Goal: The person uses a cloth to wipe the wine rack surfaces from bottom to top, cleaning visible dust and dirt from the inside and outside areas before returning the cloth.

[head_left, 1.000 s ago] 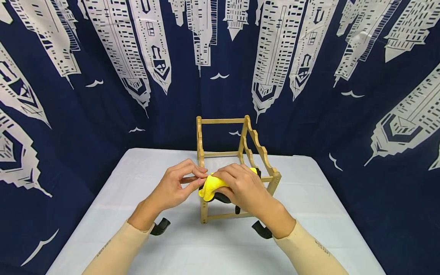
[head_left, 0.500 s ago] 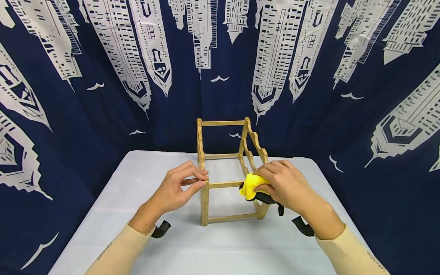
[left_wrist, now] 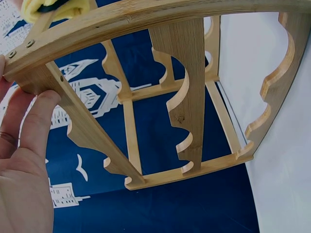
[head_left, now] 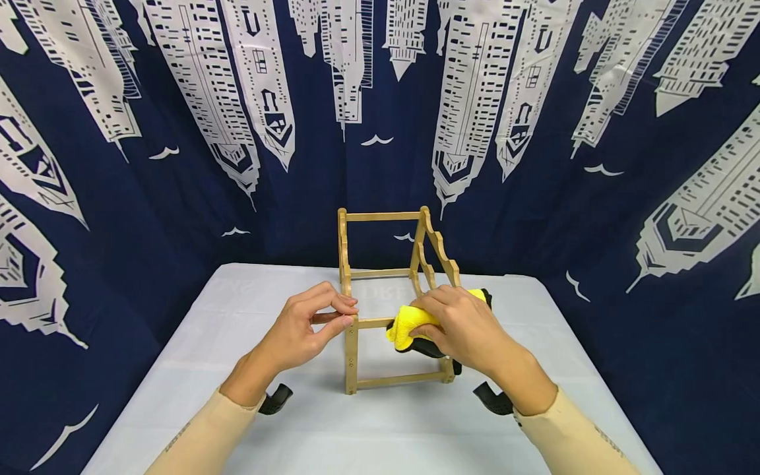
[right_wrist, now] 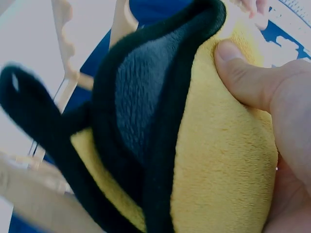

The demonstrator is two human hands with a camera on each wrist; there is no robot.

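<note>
A wooden rack with scalloped side pieces stands at the middle of the table. My left hand grips its near left corner, thumb on one side and fingers on the other, as the left wrist view shows on the light wood. In my right hand is a bunched yellow cloth with a black edge, held over the rack's near upper rail and hiding its right part. The right wrist view shows the thumb pressed on the cloth, with its dark grey side folded out and a black loop hanging free.
The table has a white cover. Behind it hangs a dark blue curtain printed with white buildings and birds. A black curved piece shows beside the left wrist and another beside the right.
My right hand first moved right along the near rail with the cloth, away from the left corner, then came partway back left. My left hand has stayed at the corner.
</note>
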